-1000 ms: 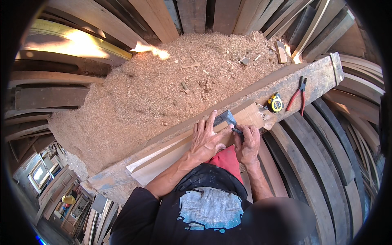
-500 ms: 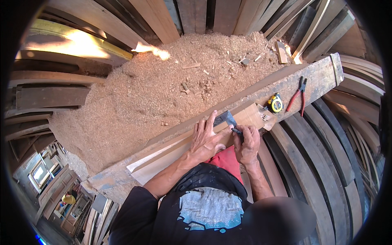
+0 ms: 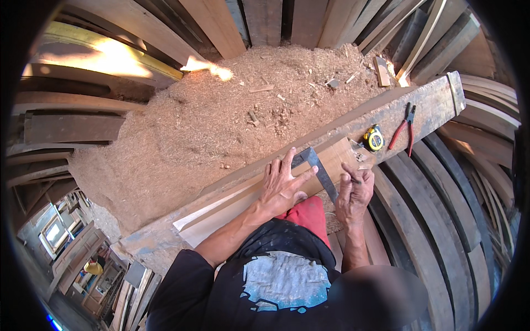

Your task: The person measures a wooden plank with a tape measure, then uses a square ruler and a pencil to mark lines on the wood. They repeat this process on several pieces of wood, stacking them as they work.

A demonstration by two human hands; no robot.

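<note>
A dark metal try square [image 3: 326,179] lies across a light wooden piece [image 3: 334,160] on a long plank. My left hand [image 3: 279,185] holds the square against the wood with spread fingers; its index fingertip presses on the blade and its thumb is at the near edge. My right hand [image 3: 354,194] is closed, just right of the blade's near end and clear of it. Pinched in its fingers is a dark pen [image 3: 351,171], mostly hidden by them.
On the plank [image 3: 430,102] to the right lie a yellow-and-black tape measure [image 3: 374,139] and red-handled pliers [image 3: 402,130]. Sawdust [image 3: 204,121] is heaped beyond the plank. Wooden boards [image 3: 408,204] line the right side, with more stacked at the left and back.
My right hand has moved right, off the try square, carrying the pen with it. More of the square's blade now shows. My left hand has stayed in place.
</note>
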